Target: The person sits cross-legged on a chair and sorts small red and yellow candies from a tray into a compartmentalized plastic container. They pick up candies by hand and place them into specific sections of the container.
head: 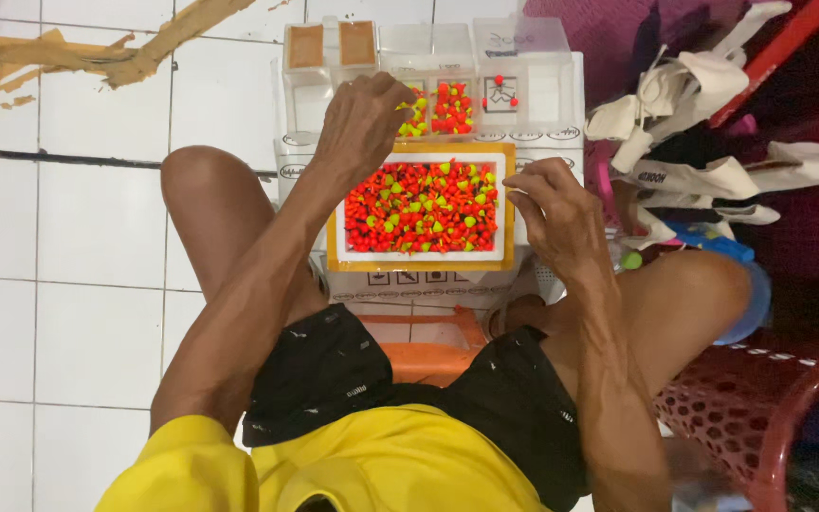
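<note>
A shallow white tray with an orange rim [419,262] sits on a white box between my knees, filled with several small red and yellow-green cone-shaped beads [421,207]. My left hand [362,118] hovers above the tray's far left corner, fingers bunched near a clear compartment box [428,71] that holds more sorted beads. Whether it grips a bead is hidden. My right hand [556,210] rests at the tray's right edge, fingers curled together; whatever it pinches is too small to tell.
White floor tiles spread to the left with torn brown tape [97,52]. A heap of white cloth bags [703,142] lies to the right. A red perforated plastic chair [751,408] stands at lower right, an orange stool [428,356] under me.
</note>
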